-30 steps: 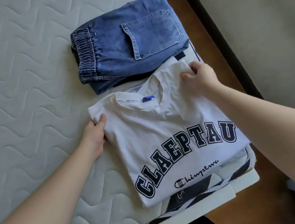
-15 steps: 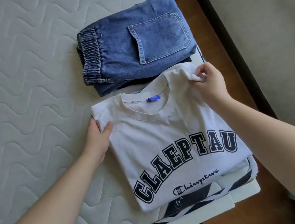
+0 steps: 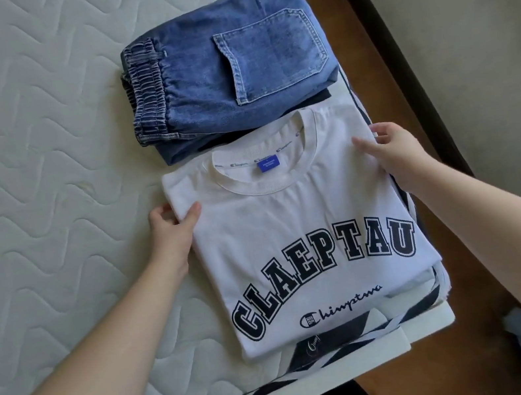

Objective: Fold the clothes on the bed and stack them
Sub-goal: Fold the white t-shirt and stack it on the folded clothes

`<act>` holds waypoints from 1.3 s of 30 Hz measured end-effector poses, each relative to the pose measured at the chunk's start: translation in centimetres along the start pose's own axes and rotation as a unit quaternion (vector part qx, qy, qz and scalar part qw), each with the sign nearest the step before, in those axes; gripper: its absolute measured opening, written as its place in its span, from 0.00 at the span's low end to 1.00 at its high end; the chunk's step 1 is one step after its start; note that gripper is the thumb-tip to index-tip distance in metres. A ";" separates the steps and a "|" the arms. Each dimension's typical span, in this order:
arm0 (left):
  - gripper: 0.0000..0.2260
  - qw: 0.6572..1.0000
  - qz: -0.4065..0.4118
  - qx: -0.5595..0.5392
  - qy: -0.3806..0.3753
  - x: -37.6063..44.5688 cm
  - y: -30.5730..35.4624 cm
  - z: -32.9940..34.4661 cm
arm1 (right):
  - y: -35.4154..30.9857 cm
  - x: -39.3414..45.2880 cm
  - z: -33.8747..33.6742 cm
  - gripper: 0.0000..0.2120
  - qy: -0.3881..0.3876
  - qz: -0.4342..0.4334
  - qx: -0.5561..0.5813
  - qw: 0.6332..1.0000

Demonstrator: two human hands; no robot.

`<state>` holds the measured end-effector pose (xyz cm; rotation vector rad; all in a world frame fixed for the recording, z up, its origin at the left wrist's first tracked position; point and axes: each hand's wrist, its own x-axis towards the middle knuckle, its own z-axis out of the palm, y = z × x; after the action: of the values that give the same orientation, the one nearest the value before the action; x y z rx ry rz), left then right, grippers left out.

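Note:
A folded white T-shirt (image 3: 291, 223) with dark block lettering lies flat at the bed's near right corner, collar away from me. My left hand (image 3: 172, 226) pinches its left edge near the shoulder, thumb on top. My right hand (image 3: 394, 153) rests on the right shoulder edge, fingers spread over the fabric. Folded blue jeans (image 3: 231, 77) lie just beyond the shirt, on top of darker folded clothes whose edges peek out.
The quilted white mattress (image 3: 21, 170) stretches to the left. Its dark-and-white striped border (image 3: 363, 332) and white bed frame run along the near edge. A brown wooden floor strip (image 3: 403, 67) and pale carpet lie to the right.
The shirt's right shoulder, lifted by my right hand before, now lies flat. My right hand has opened onto it. My left hand keeps its hold on the left edge.

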<state>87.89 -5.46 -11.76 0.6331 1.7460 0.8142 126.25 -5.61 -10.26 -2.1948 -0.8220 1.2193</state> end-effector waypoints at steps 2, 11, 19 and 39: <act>0.24 0.999 -0.047 0.003 -0.002 -1.7 -0.8 -0.6 | 1.4 -1.6 -0.4 0.27 -0.012 0.007 -0.042 0.999; 0.13 0.953 -0.171 0.131 -0.214 -12.6 -7.5 -3.7 | 8.2 -10.4 -3.2 0.24 -0.088 0.082 -0.245 0.962; 0.04 0.974 -0.131 0.145 -0.114 -18.4 -10.7 -4.1 | 10.6 -15.7 -5.7 0.10 -0.009 0.101 -0.084 0.991; 0.16 0.966 -0.142 0.192 -0.098 -18.2 -13.9 -4.5 | 12.9 -17.1 -2.5 0.23 0.044 0.151 -0.023 0.987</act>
<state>88.72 -28.78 -10.90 0.6701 1.7711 0.2064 124.67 -27.03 -7.92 -2.4585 -0.4986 1.2388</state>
